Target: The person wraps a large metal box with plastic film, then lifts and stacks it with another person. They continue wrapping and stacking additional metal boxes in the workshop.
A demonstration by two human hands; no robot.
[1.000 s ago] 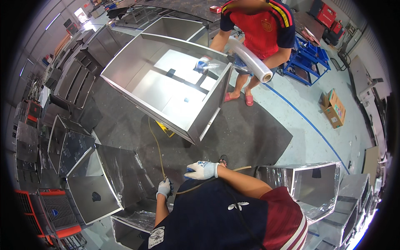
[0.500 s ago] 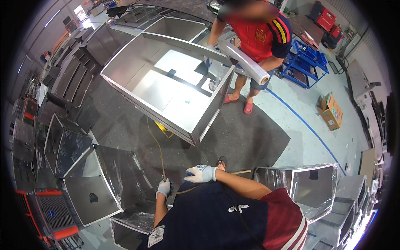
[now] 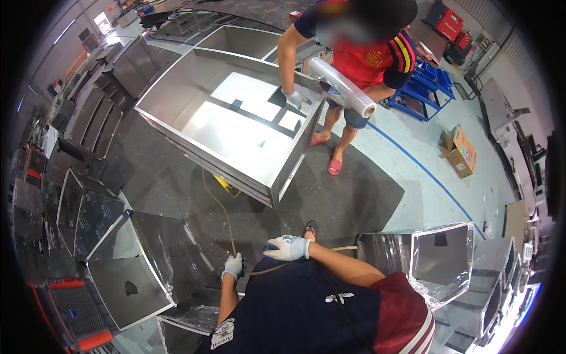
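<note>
1. The left hand [image 3: 233, 266], in a white glove, is closed around a thin yellow hose [image 3: 219, 206] just in front of the person's chest.
2. The right hand [image 3: 288, 248] (also gloved) lies just right of that grip, fingers flat and extended leftward; whether it touches the hose I cannot tell.
3. From the grip the hose's long axis runs up and away across the dark floor mat [image 3: 354, 200], curving toward a large steel cabinet shell [image 3: 236, 127].
4. Beyond the cabinet, a co-worker's gloved hand [image 3: 293, 98] rests on its rim, a roll of clear wrap [image 3: 343, 87] under the other arm.
</note>
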